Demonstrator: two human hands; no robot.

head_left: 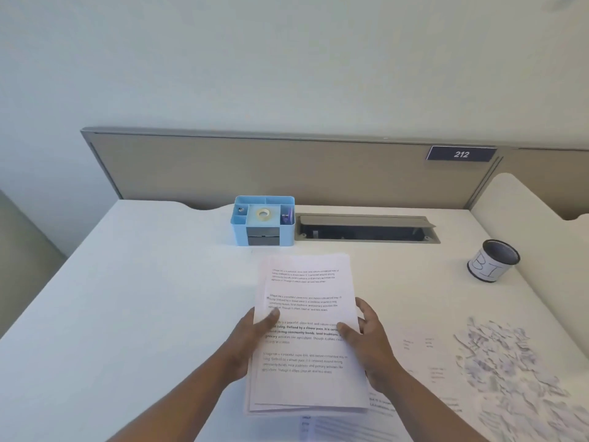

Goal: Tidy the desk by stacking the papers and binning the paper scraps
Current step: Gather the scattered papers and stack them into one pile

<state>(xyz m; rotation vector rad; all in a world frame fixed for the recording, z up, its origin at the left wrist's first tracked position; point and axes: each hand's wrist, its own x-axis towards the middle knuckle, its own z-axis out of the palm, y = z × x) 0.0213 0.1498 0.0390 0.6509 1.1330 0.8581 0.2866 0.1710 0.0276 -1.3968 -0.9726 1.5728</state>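
A stack of papers (307,333) printed with paragraphs of text is held above the white desk (127,298), with both hands clamped on its long edges. The left hand (251,338) grips the left edge, thumb lying on the top sheet, and the right hand (366,342) grips the right edge, thumb pressed on the print and fingers curled behind. The sheets are not squared; edges of lower pages show along the bottom and left. Further printed sheets (414,378) lie flat on the desk below and to the right of the stack. Well to the right of the stack spreads a heap of paper scraps (510,371), and beyond that heap stands a dark mesh cup labelled "BI" (492,260). Behind the stack, near the partition, sits a blue organizer (264,221) holding a tape roll (263,214), with an open cable tray (366,229) just to its right.
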